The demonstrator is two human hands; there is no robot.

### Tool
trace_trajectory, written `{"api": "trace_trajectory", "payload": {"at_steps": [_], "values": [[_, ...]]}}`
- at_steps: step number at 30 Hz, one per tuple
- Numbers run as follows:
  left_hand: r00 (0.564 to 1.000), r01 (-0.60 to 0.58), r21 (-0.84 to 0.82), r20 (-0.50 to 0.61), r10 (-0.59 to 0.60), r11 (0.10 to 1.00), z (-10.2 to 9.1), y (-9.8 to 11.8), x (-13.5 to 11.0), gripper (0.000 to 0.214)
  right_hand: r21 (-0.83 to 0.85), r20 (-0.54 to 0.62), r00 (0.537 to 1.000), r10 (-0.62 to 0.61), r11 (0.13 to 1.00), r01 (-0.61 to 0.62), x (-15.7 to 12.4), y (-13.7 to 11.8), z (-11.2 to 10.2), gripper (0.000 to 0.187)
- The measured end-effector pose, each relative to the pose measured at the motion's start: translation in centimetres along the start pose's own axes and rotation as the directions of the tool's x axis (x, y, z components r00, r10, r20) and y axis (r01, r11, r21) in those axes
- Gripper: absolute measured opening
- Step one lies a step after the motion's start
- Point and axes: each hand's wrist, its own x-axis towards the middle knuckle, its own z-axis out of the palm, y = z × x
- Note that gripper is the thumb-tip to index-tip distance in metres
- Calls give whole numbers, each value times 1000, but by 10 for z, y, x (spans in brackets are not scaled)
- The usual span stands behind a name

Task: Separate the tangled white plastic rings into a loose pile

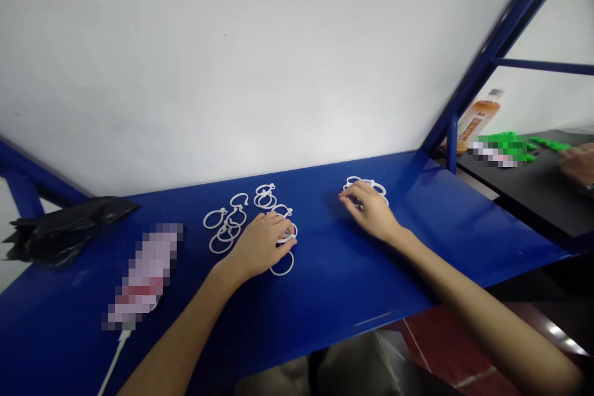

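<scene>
My left hand [264, 244] is over a loose pile of thin white plastic rings, each with a small tab or clasp. Its thumb and fingers close on one white ring [293, 236], partly hidden by the fingertips. Another ring [282, 274] lies just below that hand, and several more rings [225, 241] spread to its left and behind it. Over to the right, my right hand [371, 209] rests loosely above a second, smaller group of white rings [379, 188]. Its fingers are slightly bent and apart, and they cover part of that group.
On the blue table [325, 297], a blurred-out flat object [146, 272] with a white cable [111, 362] lies left, beside a black plastic bag [74, 226]. A white wall stands behind. Blue frame bars [492, 52] rise right; beyond are a bottle [477, 120], green pieces and another person's hand [580, 164].
</scene>
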Motion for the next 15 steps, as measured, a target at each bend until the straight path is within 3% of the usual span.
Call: {"api": "trace_trajectory", "payload": {"at_steps": [3,4,9,15], "values": [[992,12,5,-124,-11,1000,3,-1,1,13,153,268,947,-180,978,143,10,-36,23,18],[983,24,-5,-182,-24,1000,2,-2,1,15,196,301,932,-200,970,145,13,-45,30,19],[912,86,-74,-396,-109,994,-3,-3,3,22,335,291,940,-177,939,74,10,-62,53,26],[867,254,-210,-383,-319,944,-7,4,5,24,354,279,957,-75,935,-30,1,-54,41,20]]}}
